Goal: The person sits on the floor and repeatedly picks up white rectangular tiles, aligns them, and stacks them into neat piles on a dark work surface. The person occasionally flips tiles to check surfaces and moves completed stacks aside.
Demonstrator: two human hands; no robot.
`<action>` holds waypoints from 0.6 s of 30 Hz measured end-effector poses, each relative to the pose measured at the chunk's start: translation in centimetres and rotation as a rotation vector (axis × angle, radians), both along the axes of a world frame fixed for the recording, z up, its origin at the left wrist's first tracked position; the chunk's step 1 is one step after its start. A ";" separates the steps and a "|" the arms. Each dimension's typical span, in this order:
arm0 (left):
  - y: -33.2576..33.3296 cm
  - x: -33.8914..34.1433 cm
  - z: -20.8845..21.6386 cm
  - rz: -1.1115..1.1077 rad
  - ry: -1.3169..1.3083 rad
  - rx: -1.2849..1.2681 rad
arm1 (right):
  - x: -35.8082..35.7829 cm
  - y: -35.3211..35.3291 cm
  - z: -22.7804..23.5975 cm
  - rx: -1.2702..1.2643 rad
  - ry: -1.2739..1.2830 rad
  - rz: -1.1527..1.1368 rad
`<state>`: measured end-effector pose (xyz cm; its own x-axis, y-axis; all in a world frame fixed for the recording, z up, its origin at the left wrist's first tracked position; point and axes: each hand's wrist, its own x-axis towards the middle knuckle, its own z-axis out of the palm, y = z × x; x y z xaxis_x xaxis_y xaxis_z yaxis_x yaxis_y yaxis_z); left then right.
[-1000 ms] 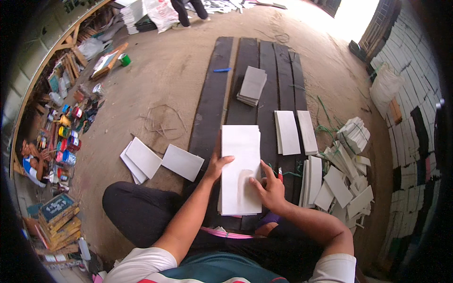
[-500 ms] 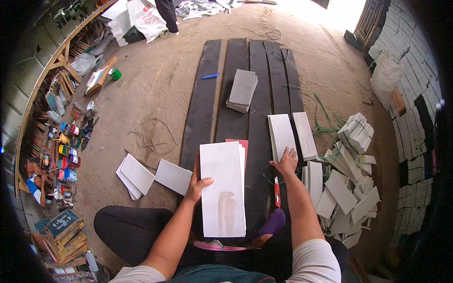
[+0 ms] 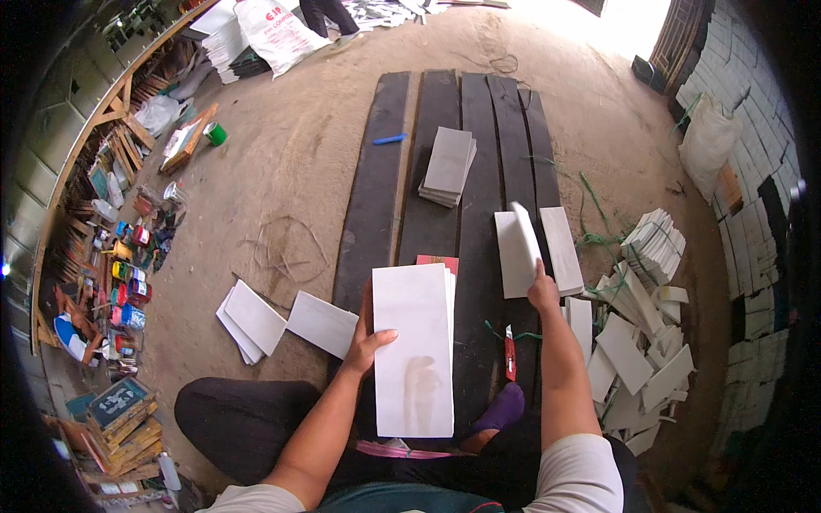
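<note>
My left hand [image 3: 369,345] is closed on the left edge of a small stack of white rectangular boards [image 3: 410,316], held over my lap. A brownish smudge marks the lower part of the top board. My right hand [image 3: 542,289] grips one white board [image 3: 525,235] by its lower end and holds it tilted up, almost edge-on. Under it, another white board [image 3: 510,256] lies on the black planks. Just right of that rests a separate narrow white board [image 3: 561,250]. Behind the held stack a red flat item [image 3: 445,264] partly shows.
A red box cutter [image 3: 510,355] lies near my purple-socked foot. On the black planks [image 3: 363,205] are a grey board stack [image 3: 448,162] and a blue stick-like object [image 3: 390,138]. Loose white boards [image 3: 624,352] heap up at right; paint jars [image 3: 130,282] line the left. Another person's legs [image 3: 329,17] show far off.
My right hand has gone from resting on the boards at right to gripping one and tipping it up. The left hand keeps its stack. The whole view has shifted slightly.
</note>
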<state>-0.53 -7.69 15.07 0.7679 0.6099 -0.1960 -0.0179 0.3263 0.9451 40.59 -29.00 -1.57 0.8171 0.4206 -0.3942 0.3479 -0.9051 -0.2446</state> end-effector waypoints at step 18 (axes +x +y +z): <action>-1.1 1.7 0.0 -0.007 -0.174 0.134 | -17.4 1.8 29.2 1.115 0.712 -0.113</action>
